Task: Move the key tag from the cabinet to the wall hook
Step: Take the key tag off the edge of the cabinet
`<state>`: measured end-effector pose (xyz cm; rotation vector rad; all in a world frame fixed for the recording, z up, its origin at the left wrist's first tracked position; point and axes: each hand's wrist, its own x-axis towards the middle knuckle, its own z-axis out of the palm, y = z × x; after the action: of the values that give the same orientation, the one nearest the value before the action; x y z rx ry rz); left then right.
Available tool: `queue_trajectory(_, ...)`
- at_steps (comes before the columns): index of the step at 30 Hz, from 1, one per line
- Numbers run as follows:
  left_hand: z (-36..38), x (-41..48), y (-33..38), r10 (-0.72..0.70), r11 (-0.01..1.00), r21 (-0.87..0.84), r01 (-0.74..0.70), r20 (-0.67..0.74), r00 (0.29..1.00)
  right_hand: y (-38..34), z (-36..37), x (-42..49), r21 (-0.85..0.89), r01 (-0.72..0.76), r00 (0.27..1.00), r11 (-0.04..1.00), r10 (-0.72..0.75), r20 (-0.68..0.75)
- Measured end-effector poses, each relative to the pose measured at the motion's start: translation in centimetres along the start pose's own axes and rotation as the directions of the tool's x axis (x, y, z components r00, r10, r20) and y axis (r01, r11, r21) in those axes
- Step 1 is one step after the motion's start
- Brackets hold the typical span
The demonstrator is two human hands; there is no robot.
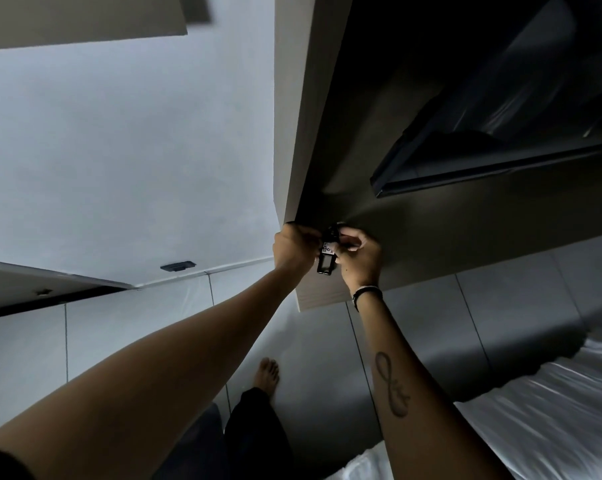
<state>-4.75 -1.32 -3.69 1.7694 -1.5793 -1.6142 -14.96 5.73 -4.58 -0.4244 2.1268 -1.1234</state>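
Both arms reach to the cabinet (327, 133) edge, where the left hand (294, 249) and right hand (358, 258) together pinch a small black key tag (326, 259) with a white label, hanging between them.

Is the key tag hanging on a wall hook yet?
No: the key tag is pinched between the left hand and right hand at the cabinet edge.

Dim, bluish | cabinet (431, 98) interior near black | soft shadows on floor (431, 327) | wide-angle bending at edges | slight softness
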Motion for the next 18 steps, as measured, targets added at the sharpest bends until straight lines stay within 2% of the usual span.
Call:
queue_trajectory(4, -1.2, -0.3, -0.3, -0.004, 1.000, -0.024, 0.006, 0.054, 0.999, 0.0, -0.2, -0.9, 0.169, -0.090, 0.992, 0.981, 0.074, 0.102)
queue_trajectory(8, -2.8, -0.7, -1.3, -0.002, 1.000, -0.021, 0.004, 0.094, 0.996, 0.2, 0.0, -2.3, 0.162, -0.067, 0.982, 0.985, 0.036, 0.188)
queue_trajectory(15, -8.4, -2.5, -3.1, 0.060, 0.986, -0.166, -0.020, 0.240, 0.969, -1.0, 1.7, -5.8, 0.210, -0.082, 0.957, 0.974, 0.018, 0.288)
queue_trajectory(18, -11.7, -3.9, -3.9, 0.061, 0.983, -0.181, -0.022, 0.216, 0.975, -2.8, 3.3, -8.1, 0.207, -0.069, 0.948, 0.976, 0.000, 0.320)
